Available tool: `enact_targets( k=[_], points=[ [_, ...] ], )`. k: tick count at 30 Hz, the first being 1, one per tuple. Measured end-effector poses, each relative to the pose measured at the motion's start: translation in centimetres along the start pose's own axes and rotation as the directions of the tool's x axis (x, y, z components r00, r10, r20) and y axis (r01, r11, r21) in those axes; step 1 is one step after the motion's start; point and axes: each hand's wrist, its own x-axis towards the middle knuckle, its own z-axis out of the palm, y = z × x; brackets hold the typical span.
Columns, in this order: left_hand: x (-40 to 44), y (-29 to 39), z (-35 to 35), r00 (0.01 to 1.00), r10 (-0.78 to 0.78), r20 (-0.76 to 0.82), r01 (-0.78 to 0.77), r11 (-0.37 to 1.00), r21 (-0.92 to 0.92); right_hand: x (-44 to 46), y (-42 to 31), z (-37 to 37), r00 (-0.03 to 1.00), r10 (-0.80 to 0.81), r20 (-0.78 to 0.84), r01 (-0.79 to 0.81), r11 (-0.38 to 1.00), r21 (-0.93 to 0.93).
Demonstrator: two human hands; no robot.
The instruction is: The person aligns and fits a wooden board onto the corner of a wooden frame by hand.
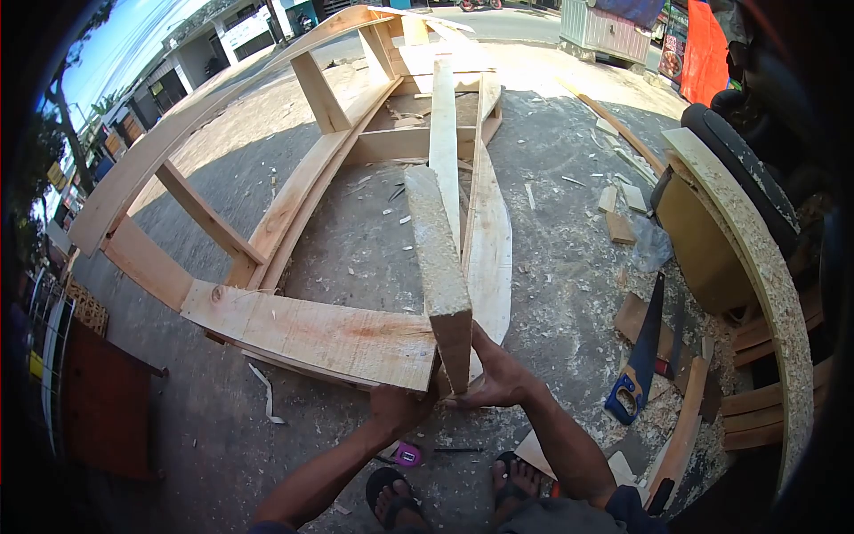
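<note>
A large wooden frame (329,334) of pale boards stands on the ground ahead of me. A thick board (440,254) lies lengthwise along its right part, its near end facing me. My right hand (498,369) is wrapped round the right side of that near end, thumb below. My left hand (400,408) is at the frame's near corner, just left of the board's end; its fingers are hidden under the wood. A long narrow plank (443,133) runs away from me inside the frame, beyond the thick board.
A blue-handled saw (633,383) lies at the right among offcuts (621,228) and shavings. A curved board (765,258) leans by a padded seat at the far right. A purple tape measure (407,455) lies near my feet. A reddish-brown cabinet (105,400) stands left.
</note>
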Motion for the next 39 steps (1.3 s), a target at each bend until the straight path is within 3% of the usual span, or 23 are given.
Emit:
enact_targets(
  k=[18,20,23,27,29,32,39],
  points=[
    [0.2,-0.1,0.1,0.999,0.016,-0.051,-0.018,0.999,-0.033,0.0,-0.2,0.1,1.0,0.008,-0.016,-0.008,0.999,0.038],
    [0.2,0.2,-0.4,0.968,-0.17,0.183,0.179,0.983,-0.036,0.0,-0.1,0.1,1.0,0.012,-0.015,-0.011,0.998,0.054],
    [0.1,0.2,-0.3,0.955,-0.198,0.22,0.205,0.979,-0.006,0.0,0.0,0.1,1.0,0.013,-0.015,-0.012,0.998,0.067],
    [0.1,0.1,-0.2,0.974,-0.135,0.184,0.14,0.99,-0.013,0.0,0.2,0.1,1.0,-0.003,-0.011,0.003,0.999,0.037],
    [0.1,0.0,0.1,0.999,0.005,-0.034,-0.005,1.0,-0.021,0.0,-0.1,0.1,1.0,0.007,-0.012,-0.006,0.999,0.042],
    [0.0,0.1,-0.2,0.997,-0.045,0.063,0.047,0.998,-0.032,0.0,0.0,0.1,1.0,0.014,-0.009,-0.014,0.999,0.037],
    [0.2,0.2,0.0,1.0,-0.008,0.022,0.009,1.0,-0.001,0.0,0.5,0.2,1.0,-0.008,-0.009,0.008,1.0,0.029]
  ],
)
